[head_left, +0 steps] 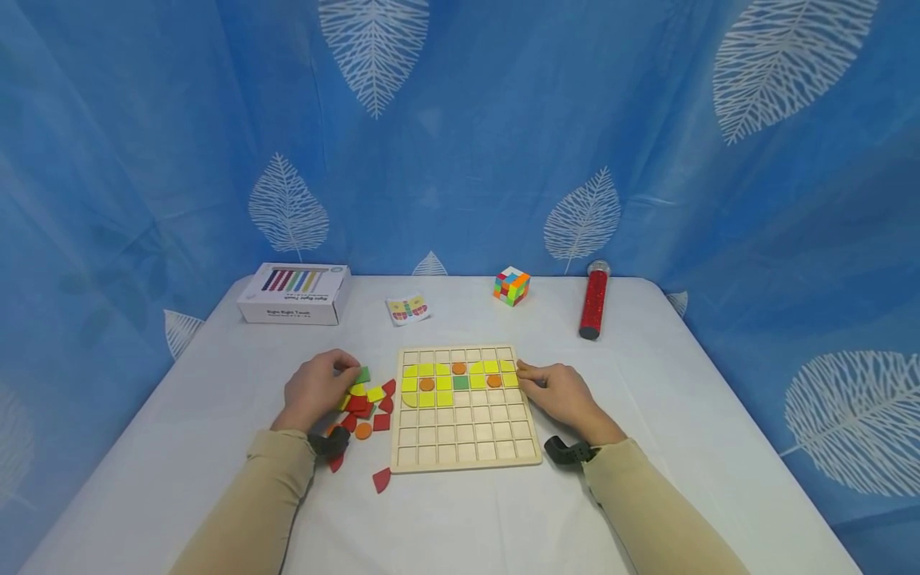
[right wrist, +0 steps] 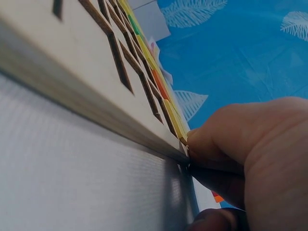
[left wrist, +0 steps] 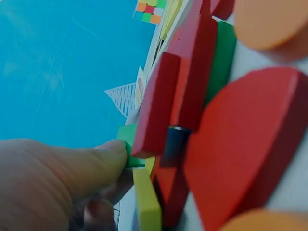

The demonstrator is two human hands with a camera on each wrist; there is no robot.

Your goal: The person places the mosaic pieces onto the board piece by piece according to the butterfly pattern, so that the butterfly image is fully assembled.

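Note:
My left hand [head_left: 317, 389] is at the loose tile pile left of the wooden grid board [head_left: 465, 435]. Its thumb and fingers pinch a green square tile [head_left: 363, 374], seen partly behind a red tile [left wrist: 156, 106] in the left wrist view. My right hand [head_left: 568, 397] grips the board's right edge near its upper corner, thumb on top; the other fingers are partly hidden. Yellow tiles [head_left: 444, 398], orange round tiles [head_left: 427, 385] and one green square [head_left: 461, 382] sit in the board's upper cells. The lower cells hold no tiles.
A picture card [head_left: 407, 310] lies behind the board. Farther back stand a white box [head_left: 295, 295], a puzzle cube [head_left: 512, 286] and a red glittery tube [head_left: 594, 302]. Loose red tiles [head_left: 382, 480] lie left of the board. A blue curtain [head_left: 489, 160] hangs behind the table.

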